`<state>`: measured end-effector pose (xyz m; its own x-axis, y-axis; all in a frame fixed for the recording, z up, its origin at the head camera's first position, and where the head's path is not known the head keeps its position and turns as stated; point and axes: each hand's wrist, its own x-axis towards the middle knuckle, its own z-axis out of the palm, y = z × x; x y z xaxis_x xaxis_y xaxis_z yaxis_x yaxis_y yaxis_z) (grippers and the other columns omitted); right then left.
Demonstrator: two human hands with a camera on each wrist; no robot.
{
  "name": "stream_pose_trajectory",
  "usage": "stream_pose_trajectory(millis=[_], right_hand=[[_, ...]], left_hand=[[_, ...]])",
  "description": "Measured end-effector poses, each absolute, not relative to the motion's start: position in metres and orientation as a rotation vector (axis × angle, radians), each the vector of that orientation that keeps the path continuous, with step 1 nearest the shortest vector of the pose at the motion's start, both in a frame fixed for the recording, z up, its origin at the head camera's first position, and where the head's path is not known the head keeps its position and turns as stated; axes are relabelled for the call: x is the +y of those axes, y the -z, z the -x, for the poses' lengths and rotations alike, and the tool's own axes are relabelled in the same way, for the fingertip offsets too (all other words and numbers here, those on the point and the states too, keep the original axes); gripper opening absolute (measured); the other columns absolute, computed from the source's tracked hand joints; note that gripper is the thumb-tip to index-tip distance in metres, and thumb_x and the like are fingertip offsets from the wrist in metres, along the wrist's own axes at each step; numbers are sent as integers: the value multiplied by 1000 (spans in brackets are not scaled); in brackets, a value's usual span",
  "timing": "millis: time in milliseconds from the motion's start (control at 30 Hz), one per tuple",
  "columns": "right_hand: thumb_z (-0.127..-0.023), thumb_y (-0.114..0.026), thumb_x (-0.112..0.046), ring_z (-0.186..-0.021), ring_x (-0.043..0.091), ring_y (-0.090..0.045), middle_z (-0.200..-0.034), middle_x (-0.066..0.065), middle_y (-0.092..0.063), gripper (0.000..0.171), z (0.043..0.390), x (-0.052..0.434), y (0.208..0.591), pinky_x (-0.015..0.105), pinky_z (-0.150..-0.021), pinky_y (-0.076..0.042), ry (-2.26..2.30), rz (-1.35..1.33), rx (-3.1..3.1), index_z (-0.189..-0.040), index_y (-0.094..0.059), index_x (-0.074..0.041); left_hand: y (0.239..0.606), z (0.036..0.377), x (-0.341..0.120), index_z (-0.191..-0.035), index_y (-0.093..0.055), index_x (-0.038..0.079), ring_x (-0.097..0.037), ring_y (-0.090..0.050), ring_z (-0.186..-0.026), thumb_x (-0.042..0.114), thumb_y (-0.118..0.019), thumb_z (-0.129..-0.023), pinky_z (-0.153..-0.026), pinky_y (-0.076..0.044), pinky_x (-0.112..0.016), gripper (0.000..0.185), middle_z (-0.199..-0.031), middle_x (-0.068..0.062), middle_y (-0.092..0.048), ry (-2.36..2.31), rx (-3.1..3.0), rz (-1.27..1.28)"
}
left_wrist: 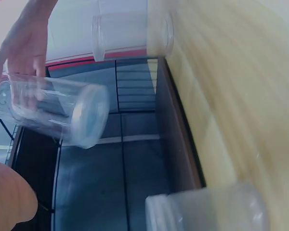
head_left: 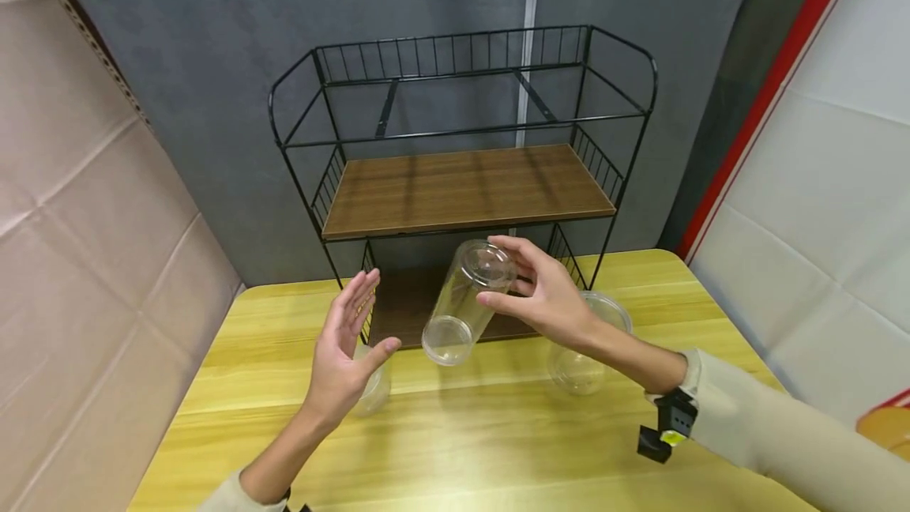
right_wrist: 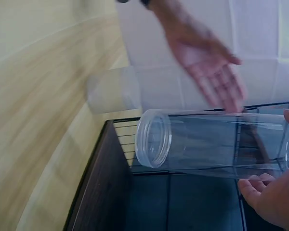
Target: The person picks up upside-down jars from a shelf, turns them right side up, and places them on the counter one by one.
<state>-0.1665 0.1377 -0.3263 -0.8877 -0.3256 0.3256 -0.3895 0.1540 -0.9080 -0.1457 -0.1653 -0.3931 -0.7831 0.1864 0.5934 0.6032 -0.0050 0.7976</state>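
The right hand grips a tall clear jar by its closed base end, thumb and fingers curled round that end, and holds it in the air, tilted so its open mouth points down and toward the person. The jar hangs just in front of the lower level of a black wire rack, above the yellow wooden table, touching neither. The right forearm reaches in from the lower right, sleeve pulled back at the wrist where a small black device is strapped.

The left hand is open and holds nothing: palm turned toward the jar, fingers straight and slightly spread, thumb out, just left of the jar's mouth and apart from it. The right wrist view shows the same, the flat palm beyond the jar's rim.

As for progress, I judge the work to be at an early or middle stage. The rack's wooden middle shelf carries nothing, and its top tier is bare wire. Two more clear containers sit on the table: one just behind the left hand, another partly hidden by the right wrist. So one jar is lifted and in hand, none is on the rack, and two wait on the table.
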Motion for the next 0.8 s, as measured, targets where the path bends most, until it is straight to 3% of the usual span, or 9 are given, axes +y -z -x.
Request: stream_pose_trajectory(millis=[233,467,667,800], right_hand=[[-96,-70,1,-123,16,-67,-147,17,-59,66,162,152,325,28,-99,-59,-2163,-677,-2106,-156,-42,0],[-102,-57,5,-132,23,-63,-151,20,-50,60,158,155,331,37,-108,-55,-2480,-626,-1805,-157,-34,6],[-105,-56,-3,-135,24,-61,-148,15,-56,62,157,154,341,40,-111,-53,-2580,-645,-1672,-160,-28,5],[-106,-54,-3,-137,26,-60,-147,15,-57,62,158,153,346,41,-112,-52,-2611,-676,-1622,-160,-25,4]], left_hand=[[409,150,-154,-168,-23,9,-26,-29,-159,3,-83,-91,-127,-29,-30,98,-172,-12,-31,2060,-2026,790],[417,151,-138,-168,-19,4,-31,-30,-159,24,-89,-88,-125,-32,-29,108,-172,-14,-29,2305,-1985,770],[422,152,-126,-165,-28,8,-26,-45,-151,14,-88,-89,-117,-45,-35,97,-168,-17,-36,2489,-1899,713],[420,151,-121,-160,-32,2,-27,-53,-144,6,-84,-90,-113,-49,-40,87,-163,-22,-40,2548,-1814,677]])
